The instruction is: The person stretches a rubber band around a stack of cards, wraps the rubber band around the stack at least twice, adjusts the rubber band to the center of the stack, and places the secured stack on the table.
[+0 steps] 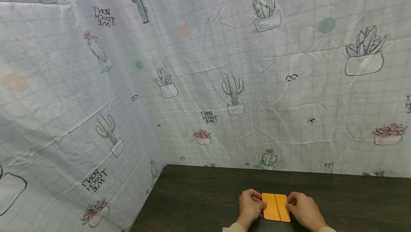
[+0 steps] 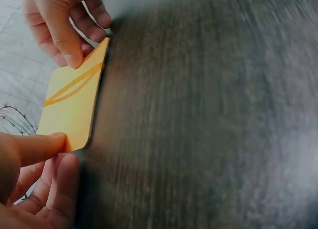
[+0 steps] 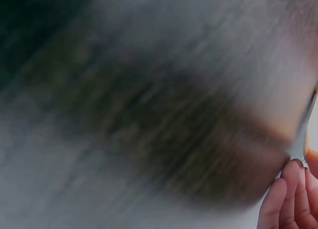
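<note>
A flat yellow square (image 1: 272,207) with rounded corners, like a thick card, is held between both hands over the dark table. Around its middle runs a thin orange band (image 2: 72,86), which looks like a rubber band and parts into two strands in the left wrist view. My left hand (image 1: 250,206) pinches the card's left edge, thumb on the face and fingers behind. At the opposite edge, my right hand (image 1: 303,208) pinches it the same way. Only fingertips (image 3: 280,194) and a sliver of the card show at the right border of the right wrist view.
The dark wood-grained table (image 1: 199,192) stretches to both sides of the hands. Behind it and to the left hangs a pale grid-patterned cloth (image 1: 192,92) printed with potted cacti, meeting the table's far edge.
</note>
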`<state>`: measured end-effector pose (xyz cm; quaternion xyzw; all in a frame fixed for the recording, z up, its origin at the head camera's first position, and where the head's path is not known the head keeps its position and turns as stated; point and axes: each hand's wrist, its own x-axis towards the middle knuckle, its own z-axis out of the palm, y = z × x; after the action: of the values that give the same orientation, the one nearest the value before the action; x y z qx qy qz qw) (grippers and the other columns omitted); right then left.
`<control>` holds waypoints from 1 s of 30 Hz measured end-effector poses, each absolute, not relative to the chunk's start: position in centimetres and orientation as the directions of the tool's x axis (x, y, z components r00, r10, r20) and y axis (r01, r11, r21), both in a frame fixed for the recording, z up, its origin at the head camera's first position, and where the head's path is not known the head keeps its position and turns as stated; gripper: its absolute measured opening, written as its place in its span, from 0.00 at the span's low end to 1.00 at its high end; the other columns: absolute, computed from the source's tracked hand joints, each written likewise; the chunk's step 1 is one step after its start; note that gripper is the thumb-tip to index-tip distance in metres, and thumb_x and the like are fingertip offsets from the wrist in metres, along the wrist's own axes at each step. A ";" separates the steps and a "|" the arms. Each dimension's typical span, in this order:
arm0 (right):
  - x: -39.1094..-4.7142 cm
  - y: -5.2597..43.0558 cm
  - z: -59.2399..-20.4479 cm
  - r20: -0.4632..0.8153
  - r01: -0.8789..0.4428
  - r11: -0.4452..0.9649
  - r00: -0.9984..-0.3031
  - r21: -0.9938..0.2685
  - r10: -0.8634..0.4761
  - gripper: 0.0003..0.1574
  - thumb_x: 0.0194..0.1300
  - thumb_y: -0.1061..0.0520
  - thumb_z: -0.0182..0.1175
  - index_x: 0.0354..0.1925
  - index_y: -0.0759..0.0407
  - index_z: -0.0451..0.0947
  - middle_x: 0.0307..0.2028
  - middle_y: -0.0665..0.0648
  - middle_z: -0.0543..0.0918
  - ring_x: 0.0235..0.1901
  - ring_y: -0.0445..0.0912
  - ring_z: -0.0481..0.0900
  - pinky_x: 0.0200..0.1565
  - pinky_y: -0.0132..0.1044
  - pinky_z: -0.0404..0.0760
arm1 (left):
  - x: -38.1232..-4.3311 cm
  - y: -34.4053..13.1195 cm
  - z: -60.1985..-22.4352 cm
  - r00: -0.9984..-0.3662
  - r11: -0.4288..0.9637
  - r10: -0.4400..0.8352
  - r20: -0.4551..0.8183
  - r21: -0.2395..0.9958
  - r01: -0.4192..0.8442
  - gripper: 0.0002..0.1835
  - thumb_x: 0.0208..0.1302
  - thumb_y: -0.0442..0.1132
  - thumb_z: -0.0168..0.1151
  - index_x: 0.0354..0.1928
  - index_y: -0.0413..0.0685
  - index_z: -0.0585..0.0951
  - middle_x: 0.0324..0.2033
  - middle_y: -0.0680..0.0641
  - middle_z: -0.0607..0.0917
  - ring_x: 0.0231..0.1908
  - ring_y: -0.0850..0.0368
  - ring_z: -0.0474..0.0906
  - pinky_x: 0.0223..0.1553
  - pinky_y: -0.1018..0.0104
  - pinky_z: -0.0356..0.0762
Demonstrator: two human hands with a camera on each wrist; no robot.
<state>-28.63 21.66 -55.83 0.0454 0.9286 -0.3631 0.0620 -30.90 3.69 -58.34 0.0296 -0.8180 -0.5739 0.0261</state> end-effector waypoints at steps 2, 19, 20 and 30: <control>-28.6 21.7 -55.8 -0.172 0.141 0.746 -0.984 -0.650 0.036 0.06 0.63 0.62 0.68 0.34 0.63 0.79 0.28 0.52 0.80 0.28 0.46 0.78 0.32 0.47 0.81 | -30.8 3.9 -58.5 -0.996 0.379 -0.084 0.009 0.925 -0.024 0.20 0.39 0.19 0.77 0.22 0.52 0.78 0.13 0.55 0.77 0.07 0.65 0.69 0.10 0.67 0.75; -28.7 21.7 -56.0 -0.231 0.185 0.804 -0.971 -0.565 0.061 0.06 0.64 0.62 0.66 0.36 0.67 0.82 0.28 0.54 0.82 0.28 0.48 0.79 0.33 0.49 0.82 | -30.8 4.6 -58.5 -0.998 0.455 -0.046 0.034 0.891 0.010 0.17 0.41 0.22 0.78 0.31 0.48 0.84 0.14 0.57 0.78 0.08 0.62 0.72 0.11 0.67 0.75; -28.8 21.7 -56.1 -0.234 0.188 0.805 -0.970 -0.563 0.063 0.06 0.64 0.62 0.66 0.36 0.67 0.82 0.28 0.54 0.82 0.28 0.48 0.79 0.33 0.49 0.82 | -30.8 4.6 -58.5 -0.998 0.453 -0.044 0.033 0.892 0.009 0.18 0.41 0.22 0.78 0.31 0.49 0.84 0.14 0.57 0.78 0.08 0.62 0.72 0.11 0.67 0.75; -28.2 22.2 -55.9 -0.194 0.154 0.776 -0.980 -0.611 0.042 0.10 0.64 0.60 0.65 0.35 0.68 0.82 0.28 0.53 0.82 0.28 0.47 0.80 0.33 0.48 0.82 | -31.0 3.9 -59.0 -1.000 0.318 0.009 -0.005 0.948 -0.002 0.16 0.43 0.23 0.76 0.30 0.48 0.81 0.15 0.54 0.78 0.08 0.64 0.71 0.10 0.67 0.75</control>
<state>-28.25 22.16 -55.94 0.0522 0.9385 -0.3304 0.0852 -30.98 3.87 -59.01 -0.0023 -0.8117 -0.5840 -0.0049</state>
